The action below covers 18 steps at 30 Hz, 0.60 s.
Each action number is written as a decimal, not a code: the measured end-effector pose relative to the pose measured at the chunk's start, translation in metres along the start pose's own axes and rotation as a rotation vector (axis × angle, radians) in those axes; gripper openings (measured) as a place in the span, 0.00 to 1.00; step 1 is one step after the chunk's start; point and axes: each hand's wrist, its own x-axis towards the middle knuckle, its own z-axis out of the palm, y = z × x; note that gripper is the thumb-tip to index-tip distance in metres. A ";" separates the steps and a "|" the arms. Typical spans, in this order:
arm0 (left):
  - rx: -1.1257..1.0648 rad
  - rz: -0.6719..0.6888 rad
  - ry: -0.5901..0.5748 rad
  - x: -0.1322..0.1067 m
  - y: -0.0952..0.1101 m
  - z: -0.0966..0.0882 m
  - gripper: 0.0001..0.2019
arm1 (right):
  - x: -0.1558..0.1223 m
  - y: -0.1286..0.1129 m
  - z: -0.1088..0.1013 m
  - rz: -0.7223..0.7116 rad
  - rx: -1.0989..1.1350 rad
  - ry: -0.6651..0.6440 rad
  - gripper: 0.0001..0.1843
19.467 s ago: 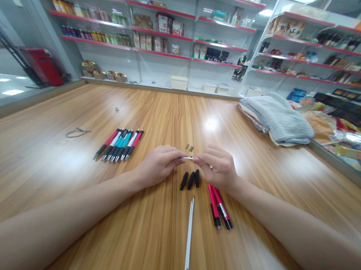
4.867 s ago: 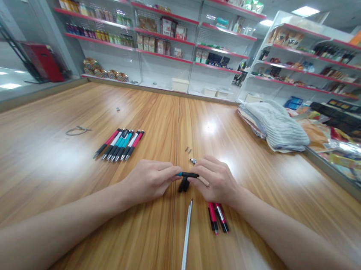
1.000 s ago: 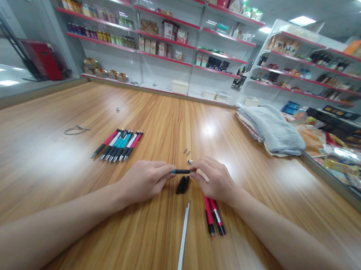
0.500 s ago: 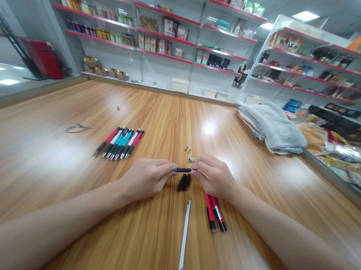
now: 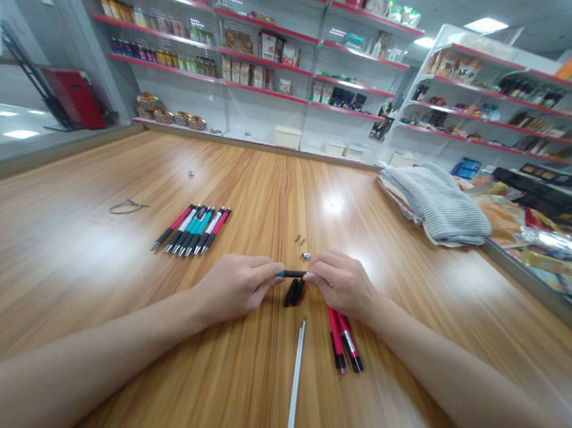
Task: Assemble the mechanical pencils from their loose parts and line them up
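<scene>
A short black pen barrel with a teal end (image 5: 292, 274) lies crosswise between my hands. My left hand (image 5: 237, 289) pinches its teal end, and my right hand (image 5: 340, 284) pinches the other end, which is hidden in the fingers. Just below it, two black rubber pen grips (image 5: 294, 292) lie on the wooden table (image 5: 268, 192). Two red pen barrels (image 5: 344, 343) lie near my right hand. White pen refills (image 5: 295, 385) lie below, and a small metal pen tip (image 5: 305, 255) sits above my hands. Further left is a row of several assembled pens (image 5: 192, 230).
Tiny dark pen parts (image 5: 298, 240) lie near the metal tip. A loop of thin cord (image 5: 127, 207) lies at the left. A folded grey cloth (image 5: 437, 206) and packaged goods (image 5: 543, 241) sit at the right, with red-edged shop shelves (image 5: 265, 69) behind the table.
The hands have shifted only slightly over the last second. Compared with the oldest frame, they hold the black barrel instead of a small silver piece, and the table has fewer black grips.
</scene>
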 end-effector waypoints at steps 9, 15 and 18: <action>-0.003 0.030 0.029 0.000 -0.001 0.001 0.11 | -0.001 0.002 0.002 -0.051 -0.010 0.012 0.15; -0.057 0.029 0.031 0.001 -0.002 0.001 0.11 | 0.000 -0.001 0.000 -0.064 -0.036 0.018 0.13; -0.133 -0.003 0.062 0.003 0.000 -0.001 0.12 | 0.001 -0.002 -0.001 -0.067 -0.066 0.081 0.13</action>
